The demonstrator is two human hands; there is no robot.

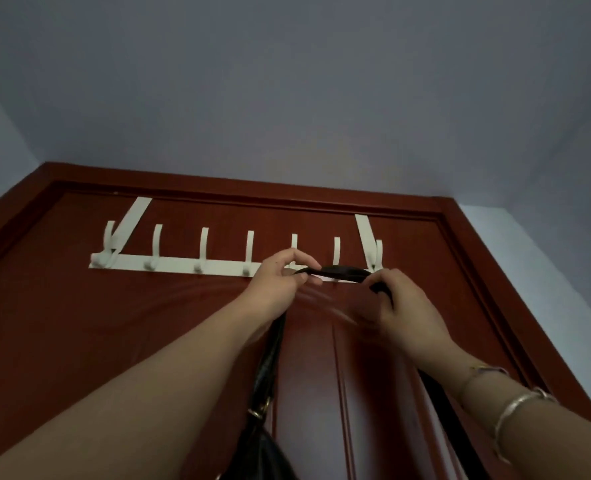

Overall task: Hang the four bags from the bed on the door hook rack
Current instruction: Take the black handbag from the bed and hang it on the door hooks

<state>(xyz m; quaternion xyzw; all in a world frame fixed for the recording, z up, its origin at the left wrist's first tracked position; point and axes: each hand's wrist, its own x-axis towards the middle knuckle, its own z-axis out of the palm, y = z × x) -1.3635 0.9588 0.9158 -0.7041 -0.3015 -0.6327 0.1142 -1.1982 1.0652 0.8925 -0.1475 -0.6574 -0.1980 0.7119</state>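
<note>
**Holding a bag strap up at the hook rack**

Gripping from both sides, I have my left hand [280,275] and right hand [399,299] each pinched closed on the black strap [335,271], stretched between them right in front of the white hook rack [190,263], around the fifth and sixth hooks. I cannot tell whether it has caught one. The black bag [263,452] hangs at 6 o'clock, cut off by the frame edge. Behind is a red-brown door [79,323]; grey-blue ceiling [287,81] fills 12 o'clock.
</note>
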